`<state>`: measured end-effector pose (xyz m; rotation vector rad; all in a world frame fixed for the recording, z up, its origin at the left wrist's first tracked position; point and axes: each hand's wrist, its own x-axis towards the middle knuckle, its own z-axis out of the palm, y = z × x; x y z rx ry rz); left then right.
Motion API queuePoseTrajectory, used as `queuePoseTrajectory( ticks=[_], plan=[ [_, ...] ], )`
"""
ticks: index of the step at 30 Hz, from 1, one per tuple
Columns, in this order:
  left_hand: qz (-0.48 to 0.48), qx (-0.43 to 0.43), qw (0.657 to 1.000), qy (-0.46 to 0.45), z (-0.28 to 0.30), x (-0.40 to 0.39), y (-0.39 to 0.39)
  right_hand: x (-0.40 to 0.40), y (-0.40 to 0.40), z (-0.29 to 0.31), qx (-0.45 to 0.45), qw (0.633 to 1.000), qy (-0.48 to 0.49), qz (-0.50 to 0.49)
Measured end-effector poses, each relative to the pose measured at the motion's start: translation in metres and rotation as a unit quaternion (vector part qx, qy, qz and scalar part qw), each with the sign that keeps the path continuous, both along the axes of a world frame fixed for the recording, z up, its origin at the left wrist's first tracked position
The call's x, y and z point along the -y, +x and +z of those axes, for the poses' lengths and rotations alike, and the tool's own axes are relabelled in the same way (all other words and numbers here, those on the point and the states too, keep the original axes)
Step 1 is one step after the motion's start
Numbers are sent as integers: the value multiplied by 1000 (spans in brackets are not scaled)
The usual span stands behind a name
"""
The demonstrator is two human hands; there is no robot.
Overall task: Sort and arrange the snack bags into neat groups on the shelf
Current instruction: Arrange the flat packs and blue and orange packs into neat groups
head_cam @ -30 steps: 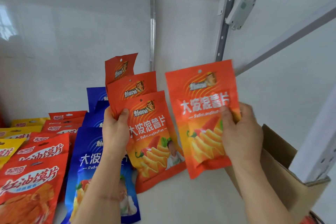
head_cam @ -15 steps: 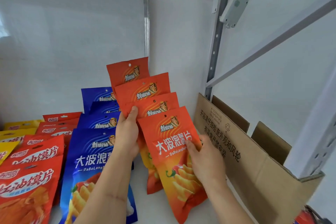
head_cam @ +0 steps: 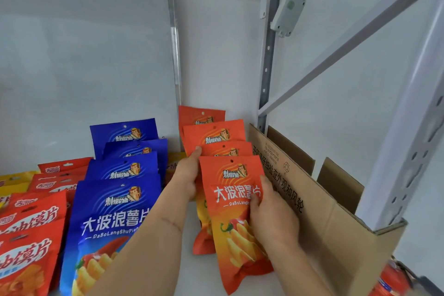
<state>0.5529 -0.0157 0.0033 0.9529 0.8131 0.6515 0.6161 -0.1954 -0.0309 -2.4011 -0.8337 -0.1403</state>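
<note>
Several orange chip bags stand overlapped in a row on the white shelf, right of centre. My left hand grips the back bags of that row from the left, thumb on their front. My right hand holds the front orange bag by its right edge, pressing it against the row. To the left stands a row of blue chip bags. Red bags fill the far left, with yellow bags behind them.
An open cardboard box stands against the right of the orange row, beside the shelf's grey upright post. A yellow bag peeks out behind my left hand. A red object shows at the bottom right.
My right hand brought the single orange bag down and left onto the front of the row. The whole orange stack moved right, close to the box, and lower onto the shelf.
</note>
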Motion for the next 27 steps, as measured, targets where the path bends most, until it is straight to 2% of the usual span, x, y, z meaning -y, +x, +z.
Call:
queuePoseTrajectory(
  ticks=[6, 19, 27],
  plan=[
    [-19, -12, 997, -70, -32, -13, 8, -6, 6, -3, 6, 999, -48, 9],
    [-35, 13, 998, 51, -38, -7, 3, -9, 12, -3, -9, 998, -66, 3],
    [-49, -18, 997, 55, -41, -9, 8, -11, 14, -7, -81, 996, -35, 4]
  ],
)
